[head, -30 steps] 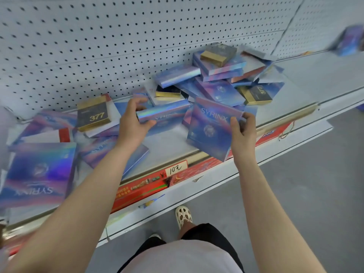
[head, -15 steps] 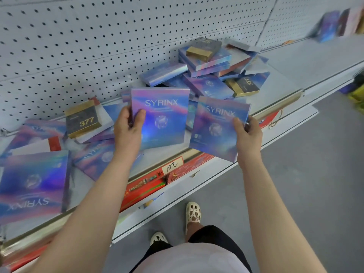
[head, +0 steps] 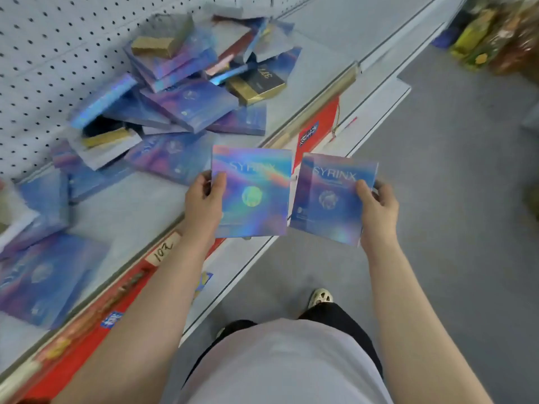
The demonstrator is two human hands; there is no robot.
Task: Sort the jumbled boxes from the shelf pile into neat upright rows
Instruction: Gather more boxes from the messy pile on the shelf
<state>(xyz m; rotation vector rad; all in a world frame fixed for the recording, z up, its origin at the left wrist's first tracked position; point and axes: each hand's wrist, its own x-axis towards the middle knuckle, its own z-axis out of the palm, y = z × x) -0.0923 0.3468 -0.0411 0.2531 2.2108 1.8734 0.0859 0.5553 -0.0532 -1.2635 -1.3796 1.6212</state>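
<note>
My left hand point(head: 204, 199) grips the left edge of a holographic blue-purple box marked SYRINX point(head: 253, 193), held face up off the shelf's front edge. Another SYRINX box point(head: 329, 199) is held by its right edge in my right hand point(head: 376, 208), beside the first and over the floor. A jumbled pile of the same holographic boxes point(head: 189, 103) lies on the white shelf point(head: 131, 205) against the pegboard, with gold-and-black boxes point(head: 256, 86) mixed in. More holographic boxes point(head: 43, 275) lie flat at the left.
A pegboard wall point(head: 43, 53) backs the shelf. A red price strip with a "102" tag point(head: 164, 247) runs along the shelf's front. Grey floor point(head: 452, 199) spreads to the right, with colourful bags point(head: 495, 33) at the far right. My feet stand below the shelf.
Both hands have drawn their boxes back from the shelf toward me and to the right, now over the shelf edge and floor. The view has swung right and down.
</note>
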